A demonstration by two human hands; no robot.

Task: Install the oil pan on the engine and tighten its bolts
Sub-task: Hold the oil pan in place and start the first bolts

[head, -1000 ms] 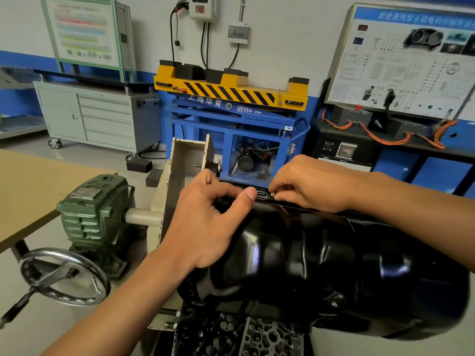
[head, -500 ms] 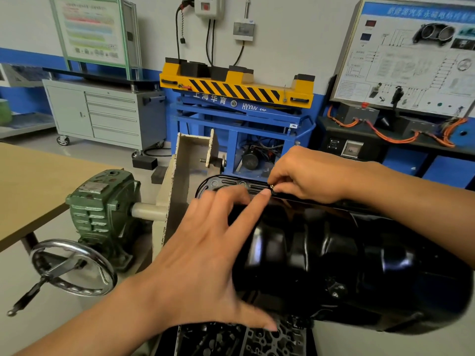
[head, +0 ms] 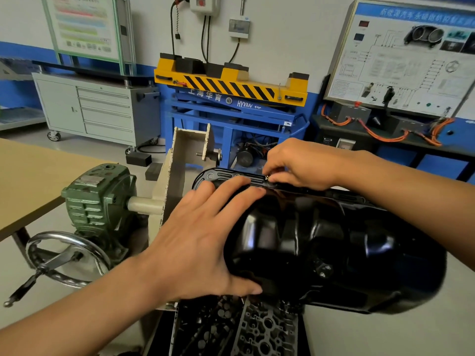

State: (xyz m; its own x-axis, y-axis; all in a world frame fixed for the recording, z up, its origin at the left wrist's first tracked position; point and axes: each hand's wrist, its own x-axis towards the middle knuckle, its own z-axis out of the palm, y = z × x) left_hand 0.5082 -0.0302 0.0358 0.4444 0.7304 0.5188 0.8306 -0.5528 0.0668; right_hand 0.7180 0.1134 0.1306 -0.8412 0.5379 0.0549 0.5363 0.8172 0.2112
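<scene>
The glossy black oil pan (head: pixel 321 242) lies on top of the engine (head: pixel 244 330), which hangs in a stand. My left hand (head: pixel 203 240) rests flat on the pan's left end, fingers straight and spread, fingertips reaching the far flange and thumb at the near edge. At the far flange, my right hand (head: pixel 298 163) pinches a small bolt (head: pixel 267 177) with curled fingers, right at a flange hole. Most of the bolt is hidden by the fingers.
A green gearbox (head: pixel 97 196) with a chrome handwheel (head: pixel 64 258) sits on the stand's left side, beside a beige bracket (head: pixel 180 160). A wooden table (head: pixel 28 176) is at the far left. Behind stand a yellow-blue lift (head: pixel 231 93), a grey cabinet (head: pixel 97 106) and a training board (head: pixel 401 55).
My left hand has gone from gripping the pan's far edge to lying flat and spread on its left end. My right hand stays pinching the bolt at the flange.
</scene>
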